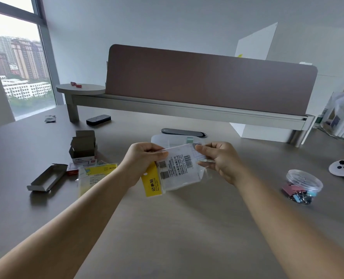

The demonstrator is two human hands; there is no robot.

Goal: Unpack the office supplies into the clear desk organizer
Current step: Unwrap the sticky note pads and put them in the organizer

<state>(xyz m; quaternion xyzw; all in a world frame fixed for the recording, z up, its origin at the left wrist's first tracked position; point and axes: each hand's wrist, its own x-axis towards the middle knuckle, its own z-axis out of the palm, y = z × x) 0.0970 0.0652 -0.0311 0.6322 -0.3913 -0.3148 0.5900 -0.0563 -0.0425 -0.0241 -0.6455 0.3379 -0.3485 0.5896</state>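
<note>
Both bare forearms reach in from the bottom edge and meet over the grey-brown laminate desk point(187, 228). Left hand point(145, 160) pinches the top left corner of a clear plastic sleeve of white sticky notes with a yellow header card point(179, 170); the header hangs down at the lower left. Right hand point(219, 160) pinches the sleeve's right edge, thumb and fingers closed on the loose film flap. The pack is held in the air, barcode side facing up, just above and in front of the clear plastic desk organizer point(159, 140).

Step in hand, as I judge it: opening the sleeve. To do it well, keep the left pinch firm on the pad through the film, peel the flap with the right, then slide the pad out toward the organizer rather than tearing the film across.

To the left on the desk: a second yellow-header sticky note pack point(94, 176), an open grey cardboard tray point(46, 178), and stacked small open boxes point(83, 146). To the right: a clear round tub of coloured binder clips point(302, 186).

The organizer lies mostly hidden behind the hands; I cannot tell what is in its compartments. Beyond it, a brown fabric divider screen point(207, 87).
</note>
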